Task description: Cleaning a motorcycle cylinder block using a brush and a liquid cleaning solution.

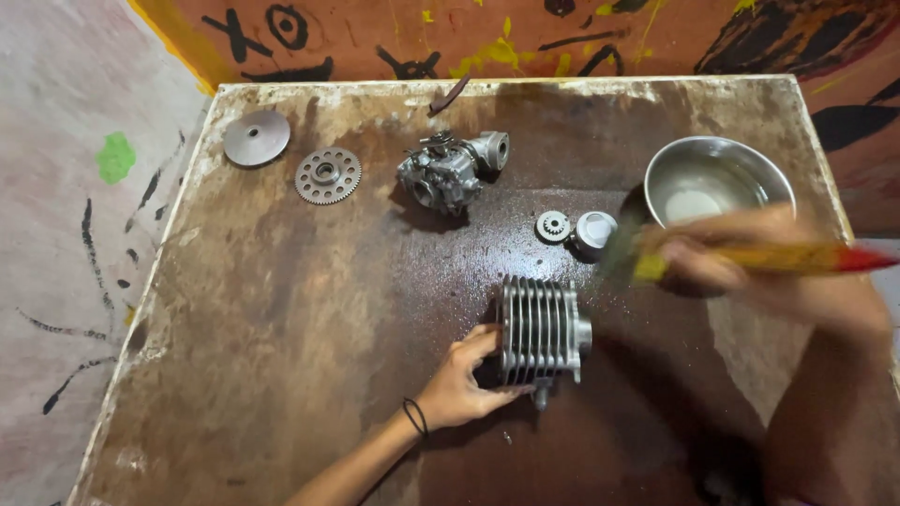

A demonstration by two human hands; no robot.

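Observation:
A finned metal engine cylinder (542,330) stands on the stained brown table (281,309) near the middle front. My left hand (466,375) grips its left side and underside, a black band on the wrist. My right hand (750,267), blurred by motion, holds a paintbrush (741,258) with a yellow and red handle, its bristles hanging above the table just right of the cylinder and beside the steel bowl.
A steel bowl (717,178) with pale liquid sits at the back right. A small gear (553,226) and a round white cap-like part (594,230) lie behind the cylinder. A carburetor (448,169), a toothed sprocket (327,175) and a metal disc (256,138) lie further back left.

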